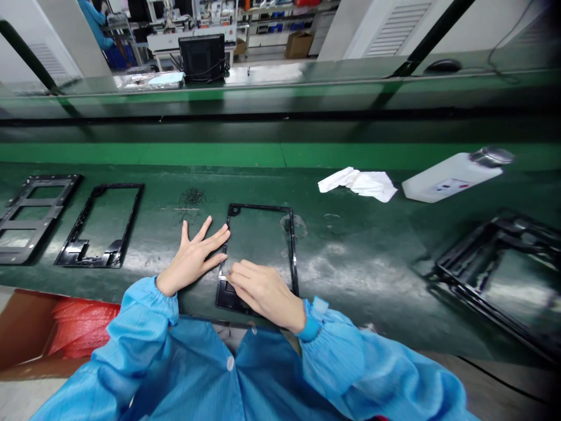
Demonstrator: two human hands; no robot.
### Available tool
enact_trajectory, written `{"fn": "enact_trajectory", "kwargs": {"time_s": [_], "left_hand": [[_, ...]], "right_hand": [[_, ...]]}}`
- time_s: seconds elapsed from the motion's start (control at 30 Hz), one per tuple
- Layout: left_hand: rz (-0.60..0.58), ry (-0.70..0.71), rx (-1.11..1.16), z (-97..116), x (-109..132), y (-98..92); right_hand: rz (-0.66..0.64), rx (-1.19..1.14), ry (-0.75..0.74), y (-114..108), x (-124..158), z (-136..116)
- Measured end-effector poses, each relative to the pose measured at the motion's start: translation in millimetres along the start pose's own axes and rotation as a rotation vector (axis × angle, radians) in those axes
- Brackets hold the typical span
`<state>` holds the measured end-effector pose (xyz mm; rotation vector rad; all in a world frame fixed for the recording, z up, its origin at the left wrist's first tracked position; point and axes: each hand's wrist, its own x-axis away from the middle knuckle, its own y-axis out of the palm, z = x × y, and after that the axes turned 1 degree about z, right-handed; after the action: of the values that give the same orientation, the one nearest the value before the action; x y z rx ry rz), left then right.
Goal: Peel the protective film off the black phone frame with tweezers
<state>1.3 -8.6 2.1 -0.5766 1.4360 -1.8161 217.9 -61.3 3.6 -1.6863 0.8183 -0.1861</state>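
A thin black rectangular frame (290, 245) lies flat on the green belt (359, 257) right in front of me. My left hand (195, 257) rests flat beside it, fingers spread, with the fingertips touching the frame's left edge. My right hand (258, 289) covers the frame's near end, fingers curled together and pressed down at the lower left corner. A tiny light piece seems to sit under those fingertips, too small to name. Both sleeves are light blue.
Two more black frames (103, 225) (33, 213) lie on the belt to the left. A stack of black frames (499, 263) sits at the right. A crumpled white cloth (362, 182) and a white bottle (451, 177) lie behind. A cardboard box with red wrap (79, 327) stands at lower left.
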Motion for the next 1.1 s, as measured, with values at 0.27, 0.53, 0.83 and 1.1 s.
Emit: {"fn": "enact_trajectory", "kwargs": {"time_s": [0.27,0.53,0.83,1.1], "left_hand": [[-0.009,-0.010,-0.002,0.5,-0.2,-0.9],[0.000,-0.003,-0.003,-0.3,-0.2,0.2],[-0.002,-0.004,-0.002,0.6,-0.6,-0.8],[0.001,-0.001,0.006,0.0,-0.1,-0.2]], "right_hand": [[-0.007,-0.009,-0.014,1.0,0.5,0.8],[-0.021,0.009,-0.039,0.7,1.6,0.2],[-0.024,-0.007,-0.048,2.3,2.4,1.7],[-0.015,-0.011,-0.067,2.6,2.2,1.7]]}}
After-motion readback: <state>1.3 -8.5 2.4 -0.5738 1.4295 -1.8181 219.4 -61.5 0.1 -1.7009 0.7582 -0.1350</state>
